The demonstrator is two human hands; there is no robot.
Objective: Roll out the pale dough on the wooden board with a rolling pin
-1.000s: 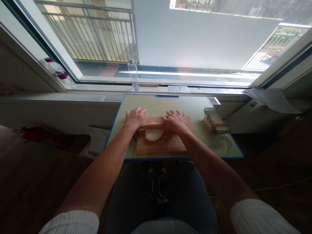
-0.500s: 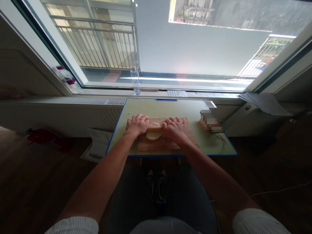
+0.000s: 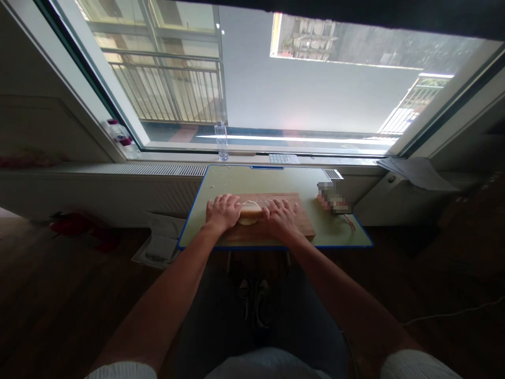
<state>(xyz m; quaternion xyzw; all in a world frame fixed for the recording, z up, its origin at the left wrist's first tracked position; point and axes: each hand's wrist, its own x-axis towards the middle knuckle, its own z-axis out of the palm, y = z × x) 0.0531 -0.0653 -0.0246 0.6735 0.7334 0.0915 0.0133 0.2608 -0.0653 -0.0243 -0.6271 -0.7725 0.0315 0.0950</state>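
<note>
A wooden rolling pin (image 3: 251, 214) lies crosswise over a pale round of dough (image 3: 248, 221) on a wooden board (image 3: 244, 235). My left hand (image 3: 223, 211) is closed over the pin's left end, fingers draped forward. At the other end my right hand (image 3: 282, 216) curls over the pin in the same way. Only the middle of the pin shows between the hands. Dough shows both on the far side and on the near side of the pin. White flour marks the board beyond it.
The board rests on a small green table (image 3: 229, 181) with a blue rim. At its right is a blurred-out item (image 3: 333, 199). A clear bottle (image 3: 221, 142) stands on the windowsill, a labelled bottle (image 3: 120, 134) further left. Papers (image 3: 410, 172) lie at the right.
The rolling pin has rolled a little towards me under both hands, so more dough shows beyond it and less on the near side. The camera view has tilted up slightly.
</note>
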